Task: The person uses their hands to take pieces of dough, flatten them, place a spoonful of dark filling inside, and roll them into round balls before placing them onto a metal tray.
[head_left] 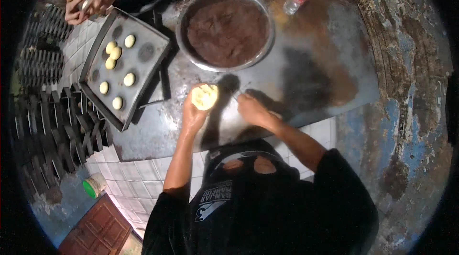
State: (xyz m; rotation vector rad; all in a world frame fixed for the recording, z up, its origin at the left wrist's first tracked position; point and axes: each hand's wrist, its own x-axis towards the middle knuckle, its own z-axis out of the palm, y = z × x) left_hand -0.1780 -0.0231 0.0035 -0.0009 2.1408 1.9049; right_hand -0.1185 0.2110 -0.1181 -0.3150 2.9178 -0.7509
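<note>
My left hand (pixel 191 115) is wrapped round a small, round, pale-yellow piece (pixel 204 97), with a rough, creamy top facing up. Whether it is a filled cup or a lump of dough I cannot tell. To its right, my right hand (pixel 252 110) is closed over the table on a thin tool whose narrow end (pixel 234 94) points toward the yellow piece, apart from it. Most of that tool is hidden by the fingers. Beyond both hands stands a wide metal basin (pixel 270 47) holding a dark brown, crumbly mass (pixel 227 32).
A dark baking tray (pixel 143 71) with several pale dough balls (pixel 129 79) sits at the left. Past it, another person's hands (pixel 91 6) hold something small and pale. A clear bottle (pixel 296 0) with a yellow cap lies at the far right of the metal table (pixel 306 78).
</note>
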